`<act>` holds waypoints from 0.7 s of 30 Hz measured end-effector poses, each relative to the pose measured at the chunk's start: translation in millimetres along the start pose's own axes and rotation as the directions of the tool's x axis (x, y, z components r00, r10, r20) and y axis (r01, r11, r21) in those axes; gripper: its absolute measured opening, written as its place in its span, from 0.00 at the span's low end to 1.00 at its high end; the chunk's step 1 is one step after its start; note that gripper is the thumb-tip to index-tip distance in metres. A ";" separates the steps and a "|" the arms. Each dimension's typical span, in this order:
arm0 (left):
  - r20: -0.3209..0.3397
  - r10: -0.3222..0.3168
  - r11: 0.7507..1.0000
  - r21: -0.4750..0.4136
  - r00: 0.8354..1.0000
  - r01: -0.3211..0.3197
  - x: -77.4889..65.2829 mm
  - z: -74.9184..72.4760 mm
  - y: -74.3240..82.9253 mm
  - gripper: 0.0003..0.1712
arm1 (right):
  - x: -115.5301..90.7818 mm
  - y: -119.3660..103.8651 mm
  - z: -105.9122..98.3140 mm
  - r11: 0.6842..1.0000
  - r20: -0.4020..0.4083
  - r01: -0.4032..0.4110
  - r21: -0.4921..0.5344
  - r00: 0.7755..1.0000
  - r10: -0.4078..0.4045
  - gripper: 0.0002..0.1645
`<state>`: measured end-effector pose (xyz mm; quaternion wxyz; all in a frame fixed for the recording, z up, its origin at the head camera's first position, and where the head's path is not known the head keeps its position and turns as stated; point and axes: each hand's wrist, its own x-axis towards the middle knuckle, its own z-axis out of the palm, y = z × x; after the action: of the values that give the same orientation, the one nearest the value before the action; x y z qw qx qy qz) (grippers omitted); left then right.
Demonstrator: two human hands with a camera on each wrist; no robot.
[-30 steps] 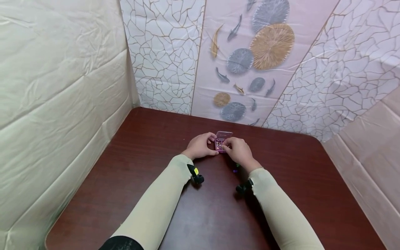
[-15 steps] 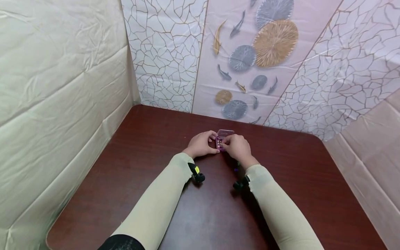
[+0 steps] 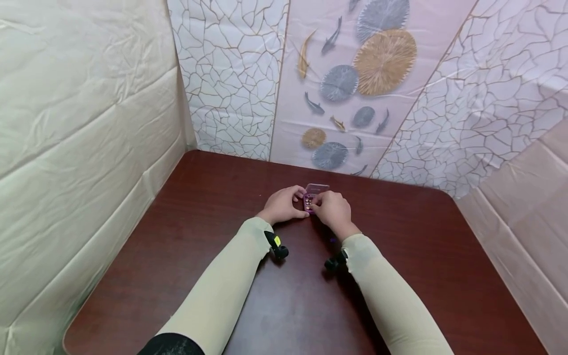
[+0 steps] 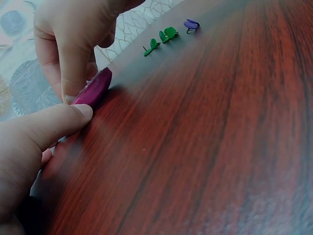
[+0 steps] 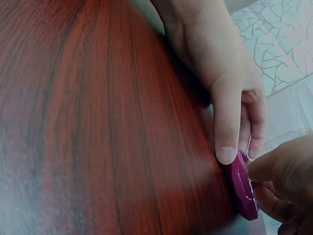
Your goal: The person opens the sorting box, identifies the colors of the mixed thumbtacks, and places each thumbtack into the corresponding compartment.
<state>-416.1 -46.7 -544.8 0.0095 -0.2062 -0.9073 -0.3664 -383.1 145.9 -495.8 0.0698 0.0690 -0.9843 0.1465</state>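
Observation:
A small purple case point(image 3: 307, 203) lies on the table with its clear lid point(image 3: 317, 188) raised; several small pale pieces show inside. My left hand point(image 3: 284, 204) grips the case from the left, its thumb on the near edge and fingers at the far side. The right hand point(image 3: 334, 209) reaches in from the right, thumb and index fingertips close together over the case. What they pinch, if anything, I cannot tell. In the left wrist view, green flat-headed pieces with thin pins point(image 4: 168, 34) and a similar purple one point(image 4: 191, 24) lie on the tabletop.
The brown wooden table point(image 3: 213, 207) reaches back to a patterned wall covering point(image 3: 235, 79). Cream fabric point(image 3: 88, 123) hangs along the left side. Each wrist carries a small black camera, the left one point(image 3: 279, 250) close over the table.
My right hand and forearm have shifted slightly left, and its wrist has turned a little. The left hand keeps its hold on the case. The head view has moved slightly.

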 end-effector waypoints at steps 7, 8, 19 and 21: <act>-0.003 0.004 1.000 -0.002 1.000 -0.004 -2.6 -0.2 2.3 0.39 | -6.2 -2.1 0.3 1.000 -0.031 -0.021 0.014 0.999 0.022 0.05; -0.006 0.004 1.000 -0.002 1.000 -0.004 -3.4 -0.1 1.7 0.39 | -6.7 -1.9 1.5 1.000 -0.035 -0.024 0.019 0.999 0.024 0.05; 0.006 0.004 1.000 -0.003 1.000 -0.004 -2.0 2.1 -0.8 0.41 | -9.5 41.2 -15.7 0.973 -0.106 0.076 0.218 0.993 -0.054 0.12; 0.004 0.005 1.000 -0.003 1.000 -0.005 -1.8 -0.1 0.1 0.41 | -10.9 55.2 -22.5 0.969 -0.120 0.081 0.233 0.991 -0.054 0.13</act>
<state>-414.4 -47.3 -544.9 0.0084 -0.2092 -0.9062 -0.3672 -378.4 206.2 -491.6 0.1213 0.1019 -0.9513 0.2645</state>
